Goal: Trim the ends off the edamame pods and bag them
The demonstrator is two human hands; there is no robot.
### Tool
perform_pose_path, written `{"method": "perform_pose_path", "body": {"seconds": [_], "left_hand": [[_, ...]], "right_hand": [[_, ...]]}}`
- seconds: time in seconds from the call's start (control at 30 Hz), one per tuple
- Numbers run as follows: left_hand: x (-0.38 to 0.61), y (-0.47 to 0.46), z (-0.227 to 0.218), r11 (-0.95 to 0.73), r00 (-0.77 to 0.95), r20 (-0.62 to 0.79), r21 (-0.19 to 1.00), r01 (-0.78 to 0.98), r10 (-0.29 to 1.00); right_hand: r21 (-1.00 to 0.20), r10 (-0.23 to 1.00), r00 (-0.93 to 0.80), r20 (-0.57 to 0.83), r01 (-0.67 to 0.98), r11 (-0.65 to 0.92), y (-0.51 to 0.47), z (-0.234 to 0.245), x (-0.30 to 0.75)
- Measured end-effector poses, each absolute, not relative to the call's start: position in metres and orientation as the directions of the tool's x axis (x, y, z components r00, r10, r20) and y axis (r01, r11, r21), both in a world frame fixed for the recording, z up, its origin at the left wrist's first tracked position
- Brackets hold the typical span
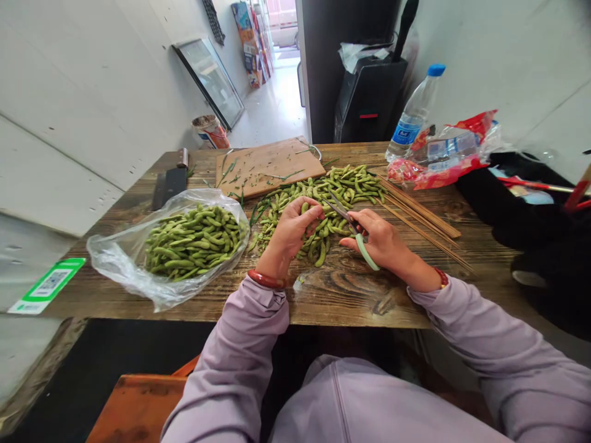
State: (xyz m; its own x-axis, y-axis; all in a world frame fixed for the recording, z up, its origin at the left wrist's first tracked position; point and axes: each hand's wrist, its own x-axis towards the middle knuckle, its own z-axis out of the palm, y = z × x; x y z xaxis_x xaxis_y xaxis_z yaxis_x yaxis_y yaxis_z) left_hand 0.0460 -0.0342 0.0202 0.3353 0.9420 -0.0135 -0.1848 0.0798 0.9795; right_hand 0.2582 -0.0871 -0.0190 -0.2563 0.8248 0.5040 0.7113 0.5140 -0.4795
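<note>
Clear plastic bag (120, 261) sitting on left of desk (360, 301), bagged pods (194, 240) showing inside. Cleaver (170, 186) lying just behind it. Cutting board (272, 165) coming next, green scraps littering top. Person's left hand (299, 223) hanging over loose pile (357, 184) on desk, grip pinching green pod (305, 208). Right hand (376, 237) holding scissors (341, 212), grip wrapping pale green handles, blades pointing toward left hand. Thin wooden sticks (419, 212) lying right of pile, water bottle (410, 126) standing behind, red-and-clear wrapper (452, 151) sprawling beside bottle.
</note>
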Motion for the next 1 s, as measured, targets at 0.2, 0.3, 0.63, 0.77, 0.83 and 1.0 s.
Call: {"method": "perform_pose_path", "body": {"seconds": [0.2,0.3,0.63,0.77,0.83,1.0], "left_hand": [[0.049,-0.038,0.022,0.121,0.362,-0.063,0.983,-0.139,0.93],[0.05,-0.039,0.022,0.115,0.363,-0.054,0.982,-0.147,0.93],[0.051,-0.037,0.021,0.135,0.38,-0.042,0.966,-0.222,0.924],[0.049,-0.032,0.022,0.141,0.314,-0.047,0.948,-0.285,0.948],[0.047,-0.028,0.023,0.156,0.262,-0.066,0.927,-0.34,0.963],[0.039,-0.022,0.028,0.211,0.186,-0.146,0.894,-0.397,0.972]], "right_hand": [[-0.47,0.82,-0.262,0.509,0.713,0.52,-0.088,-0.018,0.258],[-0.475,0.812,-0.271,0.518,0.698,0.536,-0.088,-0.017,0.258],[-0.465,0.82,-0.286,0.495,0.71,0.529,-0.092,-0.015,0.256],[-0.475,0.82,-0.272,0.504,0.706,0.526,-0.091,-0.016,0.257],[-0.478,0.814,-0.255,0.522,0.703,0.527,-0.09,-0.016,0.258],[-0.466,0.813,-0.24,0.531,0.718,0.517,-0.088,-0.018,0.259]]}}
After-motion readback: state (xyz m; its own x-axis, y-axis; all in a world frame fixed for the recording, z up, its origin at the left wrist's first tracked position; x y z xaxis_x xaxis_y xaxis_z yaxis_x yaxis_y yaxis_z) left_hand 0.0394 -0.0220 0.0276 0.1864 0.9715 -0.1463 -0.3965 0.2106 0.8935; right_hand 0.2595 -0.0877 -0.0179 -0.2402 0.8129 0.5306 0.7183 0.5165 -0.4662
